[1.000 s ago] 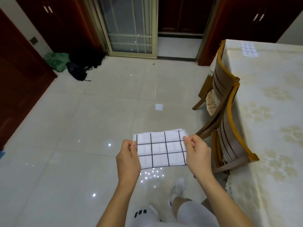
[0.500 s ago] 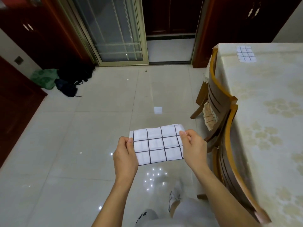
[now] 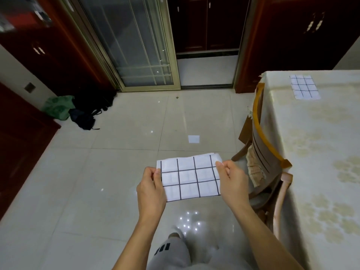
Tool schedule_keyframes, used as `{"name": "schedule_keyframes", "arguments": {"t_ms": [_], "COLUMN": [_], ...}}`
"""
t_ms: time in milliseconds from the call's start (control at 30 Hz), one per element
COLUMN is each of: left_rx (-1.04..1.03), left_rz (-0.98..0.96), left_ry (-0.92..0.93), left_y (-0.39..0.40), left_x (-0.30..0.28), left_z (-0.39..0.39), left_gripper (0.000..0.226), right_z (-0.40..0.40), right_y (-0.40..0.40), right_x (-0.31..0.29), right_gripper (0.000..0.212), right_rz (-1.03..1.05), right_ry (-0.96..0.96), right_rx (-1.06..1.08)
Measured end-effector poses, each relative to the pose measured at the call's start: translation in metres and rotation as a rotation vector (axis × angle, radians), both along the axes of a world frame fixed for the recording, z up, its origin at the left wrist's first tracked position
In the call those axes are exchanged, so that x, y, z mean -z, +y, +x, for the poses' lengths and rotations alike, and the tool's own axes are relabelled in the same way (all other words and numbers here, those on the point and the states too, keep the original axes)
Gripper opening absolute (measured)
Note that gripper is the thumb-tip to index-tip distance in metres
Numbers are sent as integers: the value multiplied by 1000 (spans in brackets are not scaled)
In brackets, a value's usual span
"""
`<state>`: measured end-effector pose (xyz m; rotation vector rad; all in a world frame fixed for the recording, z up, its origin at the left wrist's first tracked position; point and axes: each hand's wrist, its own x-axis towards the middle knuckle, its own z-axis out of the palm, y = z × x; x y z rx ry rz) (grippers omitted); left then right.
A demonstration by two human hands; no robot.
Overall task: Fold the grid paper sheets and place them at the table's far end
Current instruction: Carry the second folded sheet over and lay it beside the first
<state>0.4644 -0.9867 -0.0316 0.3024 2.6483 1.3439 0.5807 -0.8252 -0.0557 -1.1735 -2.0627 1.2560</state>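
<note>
The folded grid paper sheet (image 3: 190, 178) is stretched in the air above the floor between both hands: left hand (image 3: 151, 189) pinches its left edge, right hand (image 3: 231, 184) its right. Another folded sheet (image 3: 304, 87) lies at the table's (image 3: 311, 152) far end.

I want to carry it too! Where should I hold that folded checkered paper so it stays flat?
Pinch the folded grid paper at its two short ends, coming in from each side, as the left hand and right hand do. It is thin and floppy, so holding both ends probably keeps it spread level and the layers together.
</note>
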Motion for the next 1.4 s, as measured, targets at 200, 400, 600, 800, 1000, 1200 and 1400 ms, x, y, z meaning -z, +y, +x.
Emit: {"name": "schedule_keyframes", "arguments": {"t_ms": [200,400,600,800,1000,1200,1400], "left_rx": [37,117,179,246,332,367,399], "left_rz": [-8,14,57,36,22,42,42], "left_ry": [-16,-24,-43,-56,-80,-90,-111], "left_y": [44,104,162,214,262,317,394], "left_x": [12,17,14,14,19,22,22], "left_z": [-51,-127,-224,-308,-353,-384,-412], "left_gripper": [27,26,27,28,28,29,29], "right_z": [-43,-107,-193,-266,-300,-330,-355], "right_y": [39,89,137,176,215,266,339], "right_x": [7,-2,-10,-13,-4,1,12], "right_gripper": [29,33,34,38,35,36,38], "right_rz": [-11,32,86,139,82,74,70], "right_ry": [-38,-28,-51,-57,-85,-55,-38], "right_rx": [20,94,162,242,298,336,359]}}
